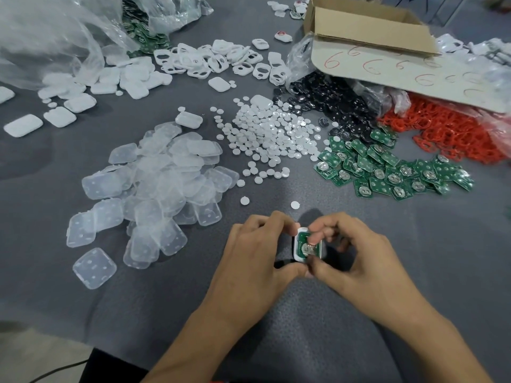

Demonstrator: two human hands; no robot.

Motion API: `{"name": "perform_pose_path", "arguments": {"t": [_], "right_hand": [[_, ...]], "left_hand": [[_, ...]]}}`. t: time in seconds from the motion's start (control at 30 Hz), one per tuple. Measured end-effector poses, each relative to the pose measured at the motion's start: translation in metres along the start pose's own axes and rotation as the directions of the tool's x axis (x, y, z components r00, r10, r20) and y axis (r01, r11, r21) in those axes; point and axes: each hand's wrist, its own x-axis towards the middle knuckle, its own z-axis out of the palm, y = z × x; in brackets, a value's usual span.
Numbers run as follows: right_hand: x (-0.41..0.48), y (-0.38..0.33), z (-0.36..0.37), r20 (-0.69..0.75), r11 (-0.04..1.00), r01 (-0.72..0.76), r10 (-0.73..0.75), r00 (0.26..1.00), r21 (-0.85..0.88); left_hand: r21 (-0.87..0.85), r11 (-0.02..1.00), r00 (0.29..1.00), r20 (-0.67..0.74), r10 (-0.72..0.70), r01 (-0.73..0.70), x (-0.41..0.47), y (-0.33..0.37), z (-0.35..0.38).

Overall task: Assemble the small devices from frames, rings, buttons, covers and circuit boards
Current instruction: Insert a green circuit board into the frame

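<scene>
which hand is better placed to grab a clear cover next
Left, probably. The pile of clear covers lies nearest the left hand; the right hand would have to cross over, and its fingertips are on the circuit board in the white frame.

Am holding white frame (297, 246) in left hand (257, 252), right hand (356, 255) fingers pressing green circuit board (304, 243) into it, just below white buttons (265, 136).
</scene>
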Motion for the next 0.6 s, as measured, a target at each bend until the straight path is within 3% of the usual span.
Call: {"name": "perform_pose_path", "arguments": {"t": [0.6], "right_hand": [[-0.0035, 0.0051, 0.0022, -0.06, 1.0, 0.007, -0.009, 0.998, -0.03]], "left_hand": [[-0.014, 1.0, 0.999, -0.033, 0.024, -0.024, 0.0001, 0.0001, 0.0002]]}}
